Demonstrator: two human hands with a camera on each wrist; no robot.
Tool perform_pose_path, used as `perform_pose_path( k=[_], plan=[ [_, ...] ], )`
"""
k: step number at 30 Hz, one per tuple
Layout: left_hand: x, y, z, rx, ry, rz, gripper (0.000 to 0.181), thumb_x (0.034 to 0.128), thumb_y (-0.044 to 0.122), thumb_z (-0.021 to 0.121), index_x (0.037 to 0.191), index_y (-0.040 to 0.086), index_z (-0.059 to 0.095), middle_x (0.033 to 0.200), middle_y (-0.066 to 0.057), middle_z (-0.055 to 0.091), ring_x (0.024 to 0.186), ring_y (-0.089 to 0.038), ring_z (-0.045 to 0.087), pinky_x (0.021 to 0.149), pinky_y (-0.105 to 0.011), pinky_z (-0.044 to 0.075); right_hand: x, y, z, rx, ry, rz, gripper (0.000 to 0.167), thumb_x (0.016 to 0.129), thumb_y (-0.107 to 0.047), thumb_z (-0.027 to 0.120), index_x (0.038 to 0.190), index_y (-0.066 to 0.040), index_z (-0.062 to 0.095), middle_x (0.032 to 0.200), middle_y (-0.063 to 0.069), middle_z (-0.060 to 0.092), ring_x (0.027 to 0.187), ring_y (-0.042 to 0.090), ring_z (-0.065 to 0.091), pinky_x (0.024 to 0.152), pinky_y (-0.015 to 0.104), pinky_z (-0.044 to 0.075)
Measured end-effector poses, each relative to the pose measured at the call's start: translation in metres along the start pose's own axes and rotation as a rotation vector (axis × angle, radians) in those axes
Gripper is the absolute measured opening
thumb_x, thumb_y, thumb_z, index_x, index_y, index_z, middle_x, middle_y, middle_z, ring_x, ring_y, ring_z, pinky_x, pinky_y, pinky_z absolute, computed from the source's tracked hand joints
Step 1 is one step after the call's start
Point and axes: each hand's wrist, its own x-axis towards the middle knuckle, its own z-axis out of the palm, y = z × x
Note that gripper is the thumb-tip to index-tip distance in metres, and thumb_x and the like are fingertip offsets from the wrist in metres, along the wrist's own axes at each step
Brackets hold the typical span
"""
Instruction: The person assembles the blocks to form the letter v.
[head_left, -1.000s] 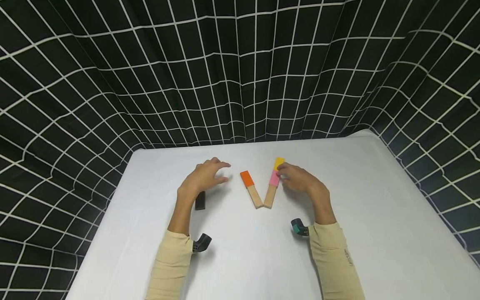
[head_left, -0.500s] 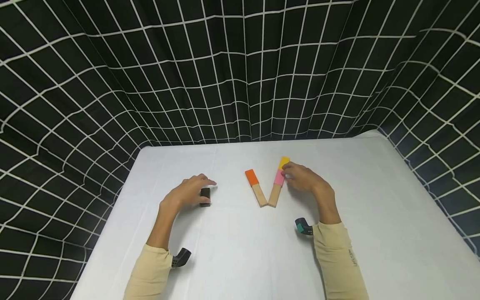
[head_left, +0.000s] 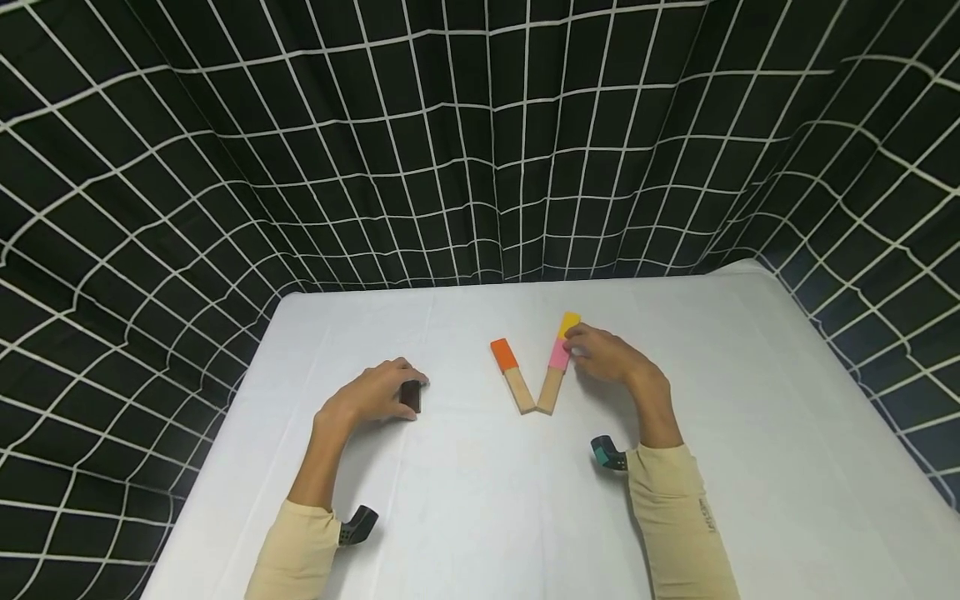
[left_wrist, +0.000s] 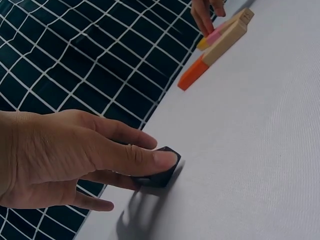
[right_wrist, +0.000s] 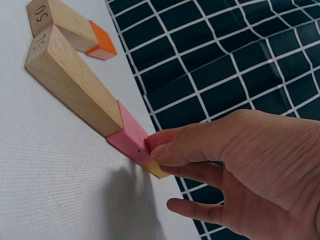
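Note:
My left hand [head_left: 372,393] grips a dark block [head_left: 411,397] on the left of the white table, thumb on the near side and fingers on the far side. In the left wrist view the thumb covers part of the dark block [left_wrist: 165,179]. My right hand [head_left: 606,354] touches the pink block [right_wrist: 131,134] with its fingertips, close to where it meets the yellow block [head_left: 572,322]. A bare wooden block [head_left: 550,392] continues the line below the pink one. To its left, an orange block [head_left: 503,355] lies end to end with another wooden block [head_left: 521,392].
Both block lines meet at their near ends, forming a V on the white tabletop [head_left: 480,500]. Numbers are marked on the wooden ends. A black curtain [head_left: 450,150] with a white grid surrounds the table's back and sides. A small camera [head_left: 359,526] sits on each sleeve.
My left hand has moved left and nearer, from beside the orange block to the dark block, and its fingers have closed round it. My right hand stays by the pink block.

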Motion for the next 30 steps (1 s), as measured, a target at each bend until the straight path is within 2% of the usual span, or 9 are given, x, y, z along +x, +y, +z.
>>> perform_pose_path(
  k=[10, 16, 20, 23, 30],
  plan=[
    [0.002, 0.002, -0.002, 0.01, -0.004, 0.0, 0.056, 0.0797, 0.019, 0.092, 0.131, 0.014, 0.072, 0.13, -0.008, 0.068, 0.113, -0.023, 0.064, 0.101, -0.048, 0.055, 0.0, 0.0, -0.003, 0.005, 0.007, -0.011, 0.029, 0.1, -0.001, 0.057, 0.125, 0.008, 0.07, 0.142, 0.026, 0.06, 0.139, 0.047, 0.053, 0.119, 0.06, 0.042],
    [0.006, 0.008, -0.004, 0.025, -0.014, -0.011, 0.06, 0.0825, 0.022, 0.09, 0.138, 0.017, 0.067, 0.129, -0.008, 0.068, 0.112, -0.022, 0.064, 0.103, -0.048, 0.054, 0.001, 0.001, -0.003, 0.015, -0.007, 0.014, 0.03, 0.101, -0.002, 0.057, 0.126, 0.007, 0.069, 0.144, 0.025, 0.059, 0.141, 0.046, 0.052, 0.12, 0.059, 0.041],
    [0.01, 0.013, -0.006, -0.001, 0.008, -0.033, 0.058, 0.0874, 0.027, 0.086, 0.141, 0.016, 0.064, 0.133, -0.009, 0.068, 0.119, -0.025, 0.063, 0.107, -0.048, 0.052, 0.001, 0.001, -0.002, 0.016, -0.01, 0.023, 0.03, 0.101, -0.003, 0.057, 0.127, 0.006, 0.07, 0.144, 0.024, 0.059, 0.141, 0.046, 0.052, 0.12, 0.059, 0.041],
    [0.015, 0.019, -0.008, -0.033, 0.035, -0.033, 0.052, 0.0902, 0.029, 0.083, 0.137, 0.014, 0.064, 0.132, -0.009, 0.069, 0.122, -0.026, 0.063, 0.107, -0.048, 0.052, 0.002, 0.002, -0.001, 0.01, -0.007, 0.021, 0.03, 0.101, -0.003, 0.057, 0.127, 0.006, 0.07, 0.144, 0.024, 0.059, 0.141, 0.046, 0.052, 0.12, 0.06, 0.041],
    [0.029, 0.03, -0.01, -0.085, 0.117, -0.007, 0.036, 0.094, 0.029, 0.079, 0.123, 0.014, 0.066, 0.113, 0.0, 0.072, 0.11, -0.022, 0.065, 0.099, -0.044, 0.053, 0.002, 0.003, 0.002, 0.014, -0.006, 0.023, 0.031, 0.102, -0.004, 0.056, 0.128, 0.006, 0.07, 0.144, 0.024, 0.059, 0.142, 0.046, 0.051, 0.121, 0.059, 0.041]
  ],
)
